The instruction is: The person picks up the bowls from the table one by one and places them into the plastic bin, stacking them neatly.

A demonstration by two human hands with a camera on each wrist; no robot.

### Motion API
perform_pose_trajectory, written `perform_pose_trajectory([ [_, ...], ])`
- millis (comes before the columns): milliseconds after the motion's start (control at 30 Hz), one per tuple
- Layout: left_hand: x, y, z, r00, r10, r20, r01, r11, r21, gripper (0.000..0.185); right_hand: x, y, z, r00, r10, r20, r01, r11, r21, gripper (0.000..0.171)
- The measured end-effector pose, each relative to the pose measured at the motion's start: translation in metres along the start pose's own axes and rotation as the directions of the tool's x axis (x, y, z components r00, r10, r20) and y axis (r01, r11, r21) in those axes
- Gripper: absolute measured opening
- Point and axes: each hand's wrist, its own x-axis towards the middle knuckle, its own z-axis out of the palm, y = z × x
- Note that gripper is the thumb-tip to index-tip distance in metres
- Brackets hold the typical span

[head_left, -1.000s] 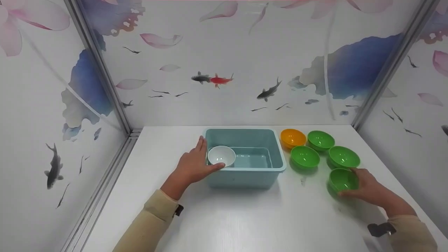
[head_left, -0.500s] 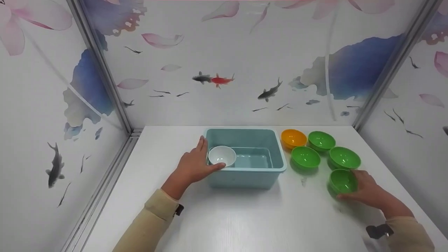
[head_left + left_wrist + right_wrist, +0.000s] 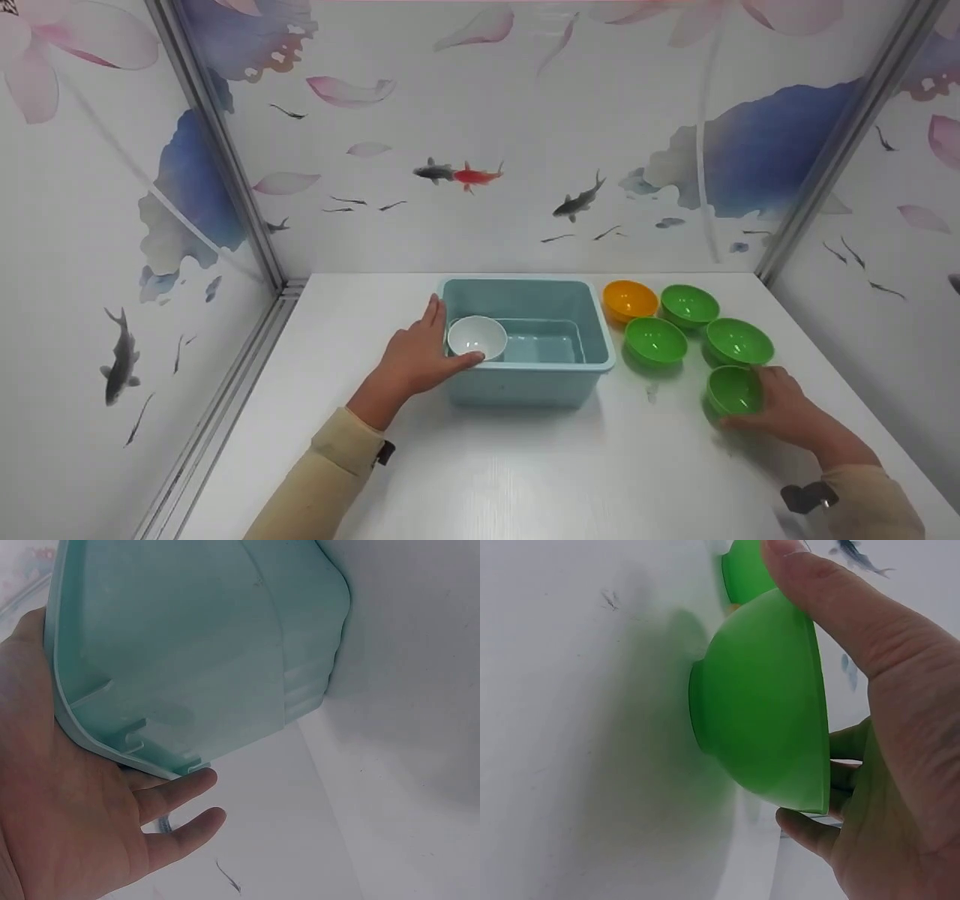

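White tabletop (image 3: 525,465), fish-print walls. Left hand (image 3: 414,358) lies flat against the bin (image 3: 525,382), steadying it; white bowl (image 3: 476,337) inside. Right hand (image 3: 784,409) has its grip round the nearest green bowl (image 3: 731,390), right of the bin.

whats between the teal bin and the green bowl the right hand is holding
Only bare white table. In the head view nothing lies between the teal bin and the held green bowl; the other bowls sit farther back.
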Motion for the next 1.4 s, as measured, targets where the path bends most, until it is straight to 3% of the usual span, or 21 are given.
perform_pose_trajectory([
  [500,0.001,0.000,0.001,1.000,-0.015,0.013,0.015,1.000,-0.008,0.131,0.000,0.006,0.003,0.999,0.038,0.005,-0.038,0.999,0.018,0.127],
  [1133,0.002,-0.002,0.002,1.000,-0.005,0.009,0.005,1.000,0.009,0.132,0.002,-0.007,0.001,0.987,-0.057,-0.153,0.063,0.997,0.035,0.106],
  [1400,0.001,0.000,0.001,1.000,-0.014,0.013,0.014,1.000,-0.008,0.130,0.009,-0.018,-0.004,0.984,-0.082,-0.160,0.091,0.995,0.048,0.105],
])
